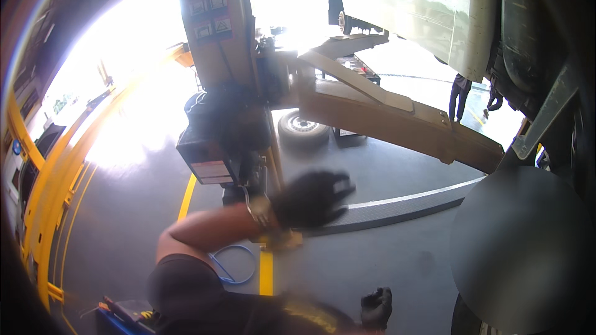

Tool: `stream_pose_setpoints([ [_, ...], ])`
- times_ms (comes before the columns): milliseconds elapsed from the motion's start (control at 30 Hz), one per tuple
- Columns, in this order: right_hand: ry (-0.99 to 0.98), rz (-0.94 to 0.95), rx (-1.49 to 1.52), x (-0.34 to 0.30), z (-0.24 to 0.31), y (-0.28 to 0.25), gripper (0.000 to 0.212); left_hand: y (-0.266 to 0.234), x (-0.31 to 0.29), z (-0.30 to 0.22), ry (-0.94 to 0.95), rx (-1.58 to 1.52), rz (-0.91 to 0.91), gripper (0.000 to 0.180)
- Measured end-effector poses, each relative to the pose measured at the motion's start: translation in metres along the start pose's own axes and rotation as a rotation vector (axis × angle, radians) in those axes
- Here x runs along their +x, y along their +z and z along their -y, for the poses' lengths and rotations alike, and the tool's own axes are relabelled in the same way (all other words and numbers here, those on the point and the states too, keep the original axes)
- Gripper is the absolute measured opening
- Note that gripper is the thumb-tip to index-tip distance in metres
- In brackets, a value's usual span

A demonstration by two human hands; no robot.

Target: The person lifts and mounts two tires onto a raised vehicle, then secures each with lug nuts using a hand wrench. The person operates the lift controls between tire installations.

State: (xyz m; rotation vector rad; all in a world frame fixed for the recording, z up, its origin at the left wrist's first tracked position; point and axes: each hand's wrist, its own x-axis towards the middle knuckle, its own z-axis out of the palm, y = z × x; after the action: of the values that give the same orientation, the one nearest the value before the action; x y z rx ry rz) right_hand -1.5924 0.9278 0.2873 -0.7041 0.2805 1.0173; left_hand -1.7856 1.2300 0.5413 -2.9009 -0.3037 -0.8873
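Note:
My left hand (pixel 313 198), in a black glove with a watch at the wrist, reaches across at mid-height. Motion blurs it, but its fingers stand apart and nothing shows between them. It is nearest to the dark box (pixel 211 155) on the lift column (pixel 220 37) and passes in front of the floor beyond. Low in the view, my right hand (pixel 377 308), also gloved in black, has its fingers curled in. Whatever it may hold is hidden. A tan lift arm (pixel 397 115) runs from the column toward the raised vehicle (pixel 428 12) on the right.
A wheel (pixel 303 128) lies on the floor behind the column. A grey ramp strip (pixel 403 206) crosses the floor. A blurred grey round shape (pixel 521 248) fills the right side. A blue hose loop (pixel 236 265) lies near a yellow line. A person (pixel 460 96) stands beyond the vehicle.

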Motion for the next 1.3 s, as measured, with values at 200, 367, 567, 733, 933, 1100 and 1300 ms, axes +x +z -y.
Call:
stream_pose_setpoints([
  [200, -0.186, -0.027, -0.303, -0.010, -0.015, -0.001, 0.019, -0.161, 0.166, 0.200, -0.236, 0.762, -0.092, 0.036],
  [367, -0.184, 0.024, -0.365, -0.009, 0.008, 0.010, 0.019, -0.155, 0.161, 0.329, -0.391, 0.863, 0.387, 0.054],
  [567, -0.338, -0.050, -0.586, -0.006, 0.006, -0.021, 0.016, -0.136, 0.162, 0.335, -0.006, 0.986, 0.316, 0.038],
  [733, -0.233, -0.188, -0.401, -0.009, 0.000, -0.021, 0.017, -0.154, 0.157, 0.299, -0.137, 0.984, 0.456, 0.023],
  [933, -0.324, -0.297, -0.407, -0.015, -0.001, -0.006, 0.018, -0.159, 0.155, 0.294, -0.096, 0.950, 0.454, 0.021],
  [1100, -0.312, -0.273, -0.402, 0.009, -0.005, 0.004, 0.020, -0.143, 0.111, 0.412, 0.278, 0.679, 0.065, 0.030],
  [1300, -0.347, -0.198, -0.596, 0.020, -0.020, 0.024, 0.018, -0.135, 0.122, 0.425, 0.315, 0.577, 0.118, 0.036],
])
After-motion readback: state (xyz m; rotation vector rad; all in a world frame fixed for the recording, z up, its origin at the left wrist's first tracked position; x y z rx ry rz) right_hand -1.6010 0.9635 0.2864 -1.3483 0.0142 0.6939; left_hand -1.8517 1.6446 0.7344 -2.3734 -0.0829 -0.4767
